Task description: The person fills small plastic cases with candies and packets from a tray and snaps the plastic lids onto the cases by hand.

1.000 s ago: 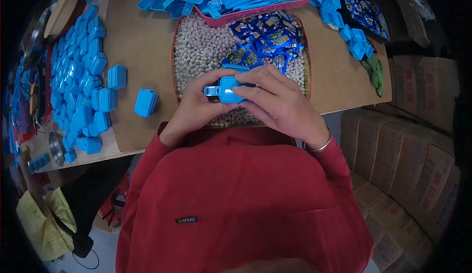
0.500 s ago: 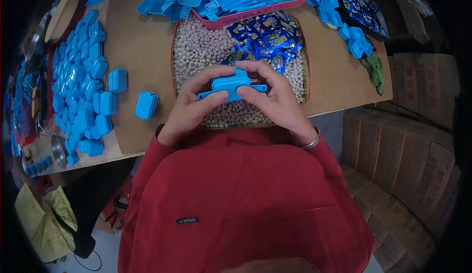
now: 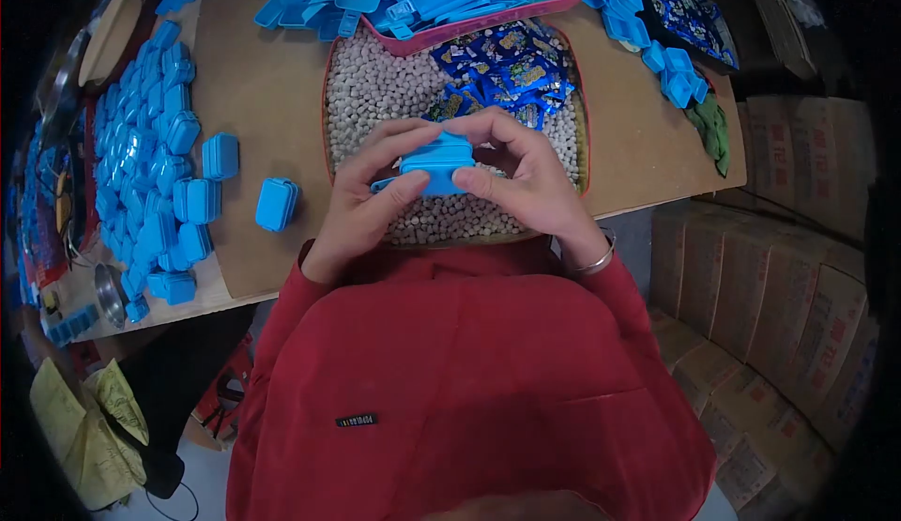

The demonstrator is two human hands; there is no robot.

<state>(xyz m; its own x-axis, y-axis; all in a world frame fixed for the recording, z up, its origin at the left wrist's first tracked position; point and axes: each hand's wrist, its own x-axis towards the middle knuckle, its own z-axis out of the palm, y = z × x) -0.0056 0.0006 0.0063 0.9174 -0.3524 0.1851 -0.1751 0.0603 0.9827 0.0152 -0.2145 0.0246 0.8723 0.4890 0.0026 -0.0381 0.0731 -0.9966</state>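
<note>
Between both hands is a small blue plastic box with its lid on, held above a tray of pale round pellets. My left hand grips its left end, thumb on the near face and fingers over the top. A side flap still sticks out at that end. My right hand holds the right end, with its thumb on the near corner and its fingertips at the top. Printed blue sachets lie on the pellets just beyond my hands.
Closed blue boxes are heaped on the left of the table, with a single box nearer me. A pink-rimmed bin of open blue box parts overlaps the tray's far edge. Cardboard cartons stand right; a green cloth hangs there.
The box's right side flap stuck out before and now no longer does; the left one still does. My right fingers have shifted slightly inward. The view has moved a little.
</note>
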